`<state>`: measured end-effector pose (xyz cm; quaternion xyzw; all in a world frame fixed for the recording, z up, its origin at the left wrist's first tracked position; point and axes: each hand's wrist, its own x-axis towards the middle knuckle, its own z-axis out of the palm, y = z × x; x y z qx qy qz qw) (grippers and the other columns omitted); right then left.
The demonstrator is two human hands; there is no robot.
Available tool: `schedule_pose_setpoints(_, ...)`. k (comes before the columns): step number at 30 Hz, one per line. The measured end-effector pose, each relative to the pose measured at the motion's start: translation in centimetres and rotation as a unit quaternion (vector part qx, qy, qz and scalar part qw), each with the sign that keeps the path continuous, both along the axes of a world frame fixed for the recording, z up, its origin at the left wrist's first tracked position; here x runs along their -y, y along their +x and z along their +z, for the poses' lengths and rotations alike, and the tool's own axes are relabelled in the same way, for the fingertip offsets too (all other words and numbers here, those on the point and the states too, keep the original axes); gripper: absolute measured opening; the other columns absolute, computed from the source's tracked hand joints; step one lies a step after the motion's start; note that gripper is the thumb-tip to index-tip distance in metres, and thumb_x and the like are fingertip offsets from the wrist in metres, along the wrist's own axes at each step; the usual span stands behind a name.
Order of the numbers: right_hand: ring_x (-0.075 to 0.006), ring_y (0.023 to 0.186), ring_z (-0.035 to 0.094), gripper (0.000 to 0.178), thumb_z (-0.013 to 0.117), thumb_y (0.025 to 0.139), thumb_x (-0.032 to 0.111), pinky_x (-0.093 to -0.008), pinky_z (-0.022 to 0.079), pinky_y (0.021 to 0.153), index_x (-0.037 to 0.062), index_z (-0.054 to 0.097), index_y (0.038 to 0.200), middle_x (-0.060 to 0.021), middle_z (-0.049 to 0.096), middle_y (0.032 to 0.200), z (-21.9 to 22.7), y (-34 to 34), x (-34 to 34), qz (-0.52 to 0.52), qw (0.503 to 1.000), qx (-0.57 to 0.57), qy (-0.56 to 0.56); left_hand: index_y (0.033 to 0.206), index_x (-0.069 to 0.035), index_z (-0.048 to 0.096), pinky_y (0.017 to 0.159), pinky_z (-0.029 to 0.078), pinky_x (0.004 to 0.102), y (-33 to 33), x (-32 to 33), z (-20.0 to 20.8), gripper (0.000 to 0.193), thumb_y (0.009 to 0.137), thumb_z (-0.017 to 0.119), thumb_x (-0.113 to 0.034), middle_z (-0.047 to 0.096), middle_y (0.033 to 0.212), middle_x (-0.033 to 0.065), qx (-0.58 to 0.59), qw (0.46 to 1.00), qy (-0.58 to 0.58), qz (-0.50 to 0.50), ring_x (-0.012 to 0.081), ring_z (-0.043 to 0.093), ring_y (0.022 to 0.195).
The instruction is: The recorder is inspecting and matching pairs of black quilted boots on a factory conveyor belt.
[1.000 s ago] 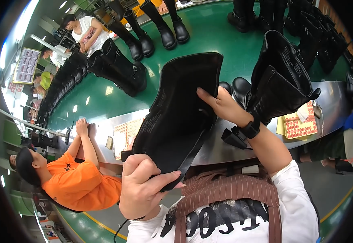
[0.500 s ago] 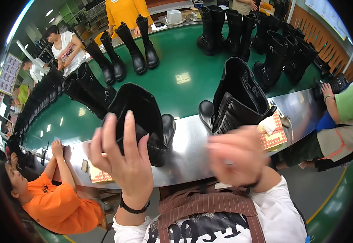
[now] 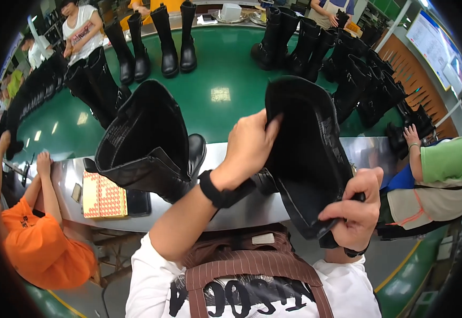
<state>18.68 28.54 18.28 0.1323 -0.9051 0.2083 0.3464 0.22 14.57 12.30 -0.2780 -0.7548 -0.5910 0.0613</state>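
Note:
A tall black boot (image 3: 308,159), its shaft gaping toward me, is held between both hands over the steel table edge. My left hand (image 3: 249,143) grips the left side of its upper shaft, the thumb inside the opening. On the near side, my right hand (image 3: 355,209) pinches the boot's rim by the lower right edge. Another black boot (image 3: 146,143) stands to the left with its shaft wide open and its toe pointing right; neither hand touches it. The held boot's foot is mostly hidden behind my left wrist.
A red-dotted yellow sheet stack (image 3: 103,193) lies on the steel strip (image 3: 225,217). Black boots (image 3: 170,47) stand across the green table (image 3: 215,114), with more (image 3: 358,85) at right. A co-worker in orange (image 3: 50,244) sits left; a green-sleeved co-worker (image 3: 446,161) is at right.
Both hands, previously apart and empty, have taken hold of the right boot and tipped its opening toward me. The view has shifted, and the sheet stack at left shows more fully.

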Motion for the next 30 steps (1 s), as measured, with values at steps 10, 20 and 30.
schedule_pose_setpoints(10, -0.0171, 0.08, 0.049, 0.047, 0.078, 0.068, -0.004, -0.0261, 0.04, 0.068, 0.0093, 0.073, 0.113, -0.005, 0.053, 0.095, -1.2, -4.8, 1.5, -0.097, 0.986, -0.106, -0.082, 0.113, 0.002, 0.063, 0.065, 0.051, 0.0345, 1.9, 1.0, -1.8, 0.024, 0.094, 0.064, -0.012, 0.067, 0.087, 0.0185, -0.02, 1.0, 0.002, -0.011, 0.0229, 0.064, 0.071)
schedule_pose_setpoints(20, -0.0159, 0.061, 0.061, 0.013, 0.072, 0.086, 0.014, -0.0304, 0.047, 0.058, 0.0047, 0.07, 0.094, -0.0073, 0.064, 0.078, -7.1, -5.6, 6.1, 0.21, 0.896, 0.302, -0.247, 0.055, -0.006, 0.04, 0.046, 0.024, 0.0275, 10.5, 16.8, -5.9, 0.051, 0.076, 0.085, -0.016, 0.042, 0.054, -0.0009, 0.016, 0.95, -0.193, 0.244, 0.0085, 0.034, 0.052)
schedule_pose_setpoints(30, -0.0179, 0.057, 0.065, 0.027, 0.064, 0.095, 0.023, -0.032, 0.051, 0.054, -0.0029, 0.061, 0.093, -0.0121, 0.065, 0.068, -19.8, -15.1, 13.0, 0.213, 0.786, 0.474, -0.335, 0.118, 0.004, 0.059, 0.092, 0.05, 0.0317, 6.2, 17.9, -12.8, 0.051, 0.073, 0.084, -0.003, 0.067, 0.114, 0.0107, 0.192, 0.969, 0.03, 0.155, 0.0181, 0.064, 0.104)
